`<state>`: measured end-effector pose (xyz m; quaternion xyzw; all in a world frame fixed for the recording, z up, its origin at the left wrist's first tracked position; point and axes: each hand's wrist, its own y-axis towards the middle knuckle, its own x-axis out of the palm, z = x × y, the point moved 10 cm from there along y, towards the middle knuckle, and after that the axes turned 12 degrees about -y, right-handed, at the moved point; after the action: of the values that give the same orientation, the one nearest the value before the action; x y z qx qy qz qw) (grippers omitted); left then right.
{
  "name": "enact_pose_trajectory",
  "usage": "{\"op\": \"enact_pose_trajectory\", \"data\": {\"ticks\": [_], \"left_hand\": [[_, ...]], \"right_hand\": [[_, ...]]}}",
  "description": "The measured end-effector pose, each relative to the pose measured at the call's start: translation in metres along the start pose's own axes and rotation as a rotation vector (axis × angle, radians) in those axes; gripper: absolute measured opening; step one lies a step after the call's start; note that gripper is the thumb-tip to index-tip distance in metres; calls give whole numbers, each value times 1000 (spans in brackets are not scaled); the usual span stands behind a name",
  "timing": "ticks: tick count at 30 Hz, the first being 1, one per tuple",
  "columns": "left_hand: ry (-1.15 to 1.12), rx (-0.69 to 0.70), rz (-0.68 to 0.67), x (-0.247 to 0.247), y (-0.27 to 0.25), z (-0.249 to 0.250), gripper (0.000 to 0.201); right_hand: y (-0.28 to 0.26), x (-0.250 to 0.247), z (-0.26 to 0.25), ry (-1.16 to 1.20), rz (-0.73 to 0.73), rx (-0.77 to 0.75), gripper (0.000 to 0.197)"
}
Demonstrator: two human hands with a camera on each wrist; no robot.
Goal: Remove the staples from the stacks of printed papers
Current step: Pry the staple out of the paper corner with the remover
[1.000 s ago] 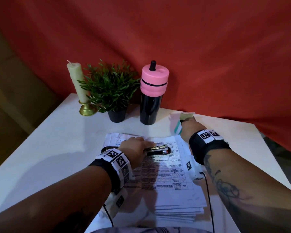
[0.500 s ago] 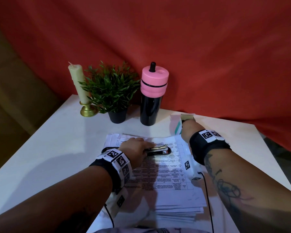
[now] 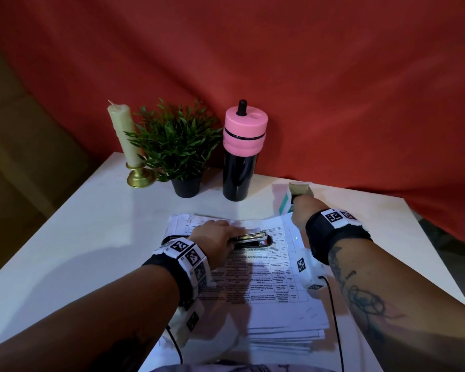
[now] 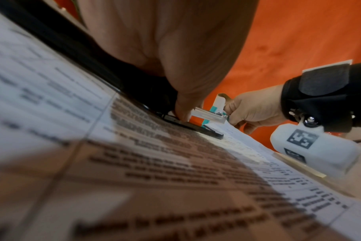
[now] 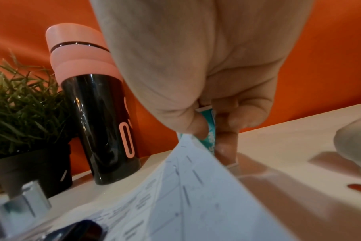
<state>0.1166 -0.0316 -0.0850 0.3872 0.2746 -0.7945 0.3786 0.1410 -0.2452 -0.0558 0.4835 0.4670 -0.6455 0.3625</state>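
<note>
While our left hand point(image 3: 218, 236) grips the stapler point(image 3: 253, 237) lying on the paper stack point(image 3: 266, 277) beneath it, our right hand point(image 3: 302, 208) pinches a small teal box point(image 3: 286, 202) just beyond the stack's far corner. Looks like setup; next we need a staple located.

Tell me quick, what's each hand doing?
Left hand: holding the stapler on the stacked papers.
Right hand: pinching a small teal-and-white box.
</note>
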Motion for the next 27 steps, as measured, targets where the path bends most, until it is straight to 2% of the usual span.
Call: {"op": "enact_pose_trajectory", "data": {"ticks": [5,10,18,24,27], "left_hand": [[2,6,-4,0,0,0,46],[-5,11,10,-1,0,0,43],[-6,8,5,0,0,-1,45],[-13,4,6,0,0,-2,44],[-16,4,9,-1,-1,-1,44]], "right_hand": [[2,-3,2,39,32,-42,13],[1,-3,-4,16,9,-97,35],[2,3,-2,68,12,-96,35],[-3,-21,10,368,244,-102,36],[-14,-36,19,528,394,-74,17]]}}
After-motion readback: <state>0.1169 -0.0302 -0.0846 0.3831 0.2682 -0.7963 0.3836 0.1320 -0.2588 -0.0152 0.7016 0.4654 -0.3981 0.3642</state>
